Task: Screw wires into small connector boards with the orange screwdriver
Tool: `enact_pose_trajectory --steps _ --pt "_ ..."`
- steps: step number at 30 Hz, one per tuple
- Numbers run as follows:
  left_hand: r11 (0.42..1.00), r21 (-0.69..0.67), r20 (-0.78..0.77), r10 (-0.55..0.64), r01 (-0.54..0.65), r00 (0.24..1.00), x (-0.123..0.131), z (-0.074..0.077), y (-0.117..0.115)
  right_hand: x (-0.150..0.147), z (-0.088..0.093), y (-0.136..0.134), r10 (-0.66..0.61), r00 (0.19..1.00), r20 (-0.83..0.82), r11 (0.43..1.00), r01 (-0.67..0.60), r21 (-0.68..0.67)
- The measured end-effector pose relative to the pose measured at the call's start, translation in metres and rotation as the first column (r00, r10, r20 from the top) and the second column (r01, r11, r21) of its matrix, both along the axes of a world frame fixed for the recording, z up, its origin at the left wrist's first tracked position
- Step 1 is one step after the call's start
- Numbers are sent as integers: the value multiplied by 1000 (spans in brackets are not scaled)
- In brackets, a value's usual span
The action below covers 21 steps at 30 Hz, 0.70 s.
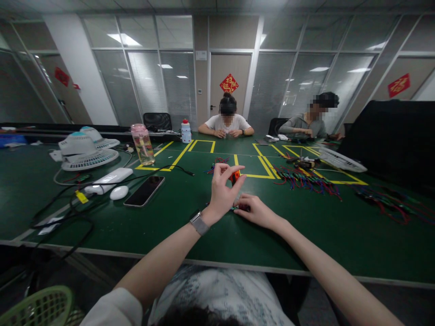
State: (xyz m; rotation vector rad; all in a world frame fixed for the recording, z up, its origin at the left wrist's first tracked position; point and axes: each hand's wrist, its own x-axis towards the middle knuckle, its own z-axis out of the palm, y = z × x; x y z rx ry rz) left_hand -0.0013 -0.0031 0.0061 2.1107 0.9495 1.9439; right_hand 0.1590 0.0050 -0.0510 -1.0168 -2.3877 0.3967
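My left hand (224, 188) is raised over the table, wearing a wristwatch (199, 222). Its thumb and index finger curve around a small orange-and-black object (234, 176), mostly hidden by the fingers; its kind does not show. Lower and to the right, my right hand (254, 209) rests at the tabletop with bent fingers pinching a small green circuit board (234, 208), largely covered by the fingertips. Just beyond my left hand lies a small bunch of red and blue wires (220, 160).
Wired circuit boards (306, 179) lie in a row at right, near a dark monitor (390, 140). A phone (144, 191), white earbud case (119, 193), power strip (108, 180), bottle (142, 144) and fans (89, 154) stand left. Two people sit opposite.
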Motion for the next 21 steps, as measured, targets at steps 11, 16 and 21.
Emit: enact_pose_trajectory --steps 11,16,21 --pt "983 -98 77 -150 157 986 -1 -1 4 0 3 -1 0 1000 3 1000 0 1" --pt "998 -25 28 -54 54 998 -1 1 1 0 0 0 -4 1000 -6 1000 4 7" --pt "998 -34 33 -54 56 998 -3 0 1 0 1 0 0 1000 -8 1000 0 6"
